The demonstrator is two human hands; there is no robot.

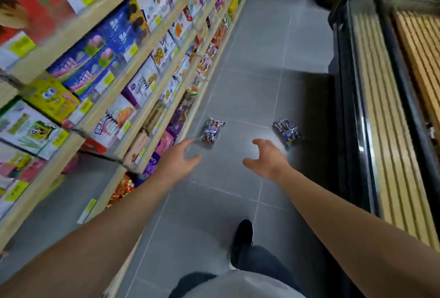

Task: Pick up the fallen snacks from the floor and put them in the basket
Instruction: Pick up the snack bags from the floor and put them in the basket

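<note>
Both hands, left hand (179,158) and right hand (266,157), reach empty with fingers spread over grey tiled floor (250,88); two crinkly blue foil snack packets (212,131) (287,132) lie apart between the shelf edge and the dark cooler.

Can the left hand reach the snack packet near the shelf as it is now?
Probably yes. The left hand is open, its fingertips near the snack packet, which lies alone on the bare floor; nothing lies between them. Contact is unclear.
</note>
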